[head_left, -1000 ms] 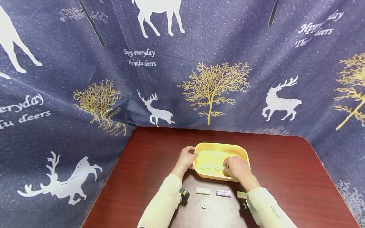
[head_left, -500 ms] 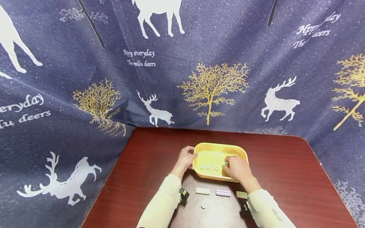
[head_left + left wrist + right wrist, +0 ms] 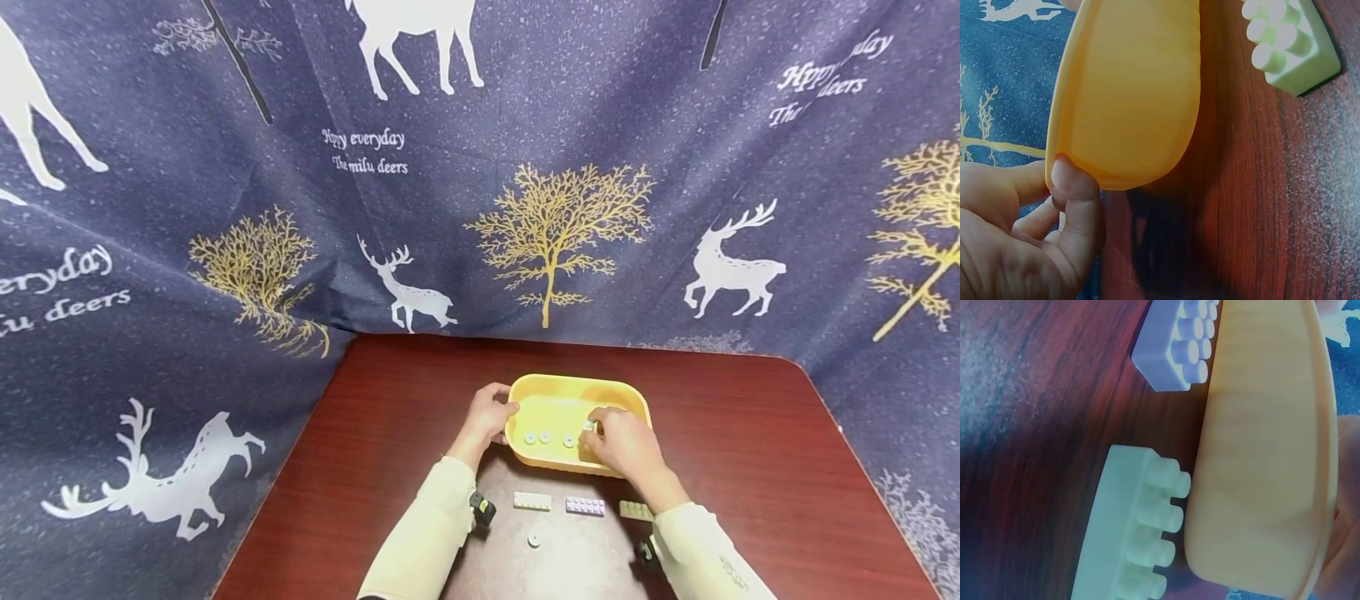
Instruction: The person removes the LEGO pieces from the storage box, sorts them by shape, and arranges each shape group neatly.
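My left hand (image 3: 486,414) grips the left end of a yellow plastic tray (image 3: 555,408); in the left wrist view its thumb (image 3: 1075,181) lies over the tray's rim. Inside the tray, my right hand (image 3: 622,437) pinches a small pale round piece (image 3: 589,426) between thumb and fingers. Three similar round pieces with dark centres sit on the tray floor: the left one (image 3: 530,437), the middle one (image 3: 545,437) and the one nearest the right hand (image 3: 569,440). The tray's wall (image 3: 1260,456) hides most of the right hand in the right wrist view.
In front of the tray lie a whitish studded toy brick (image 3: 532,501), a purple one (image 3: 585,507) and a pale green one (image 3: 636,511), partly beside the right forearm. Another round piece (image 3: 534,540) lies nearer on the dark red table (image 3: 420,375). A patterned cloth (image 3: 480,208) hangs behind.
My right hand has lifted one round piece from the row in the tray and moved it slightly away from me. The left hand keeps its hold on the tray's end.
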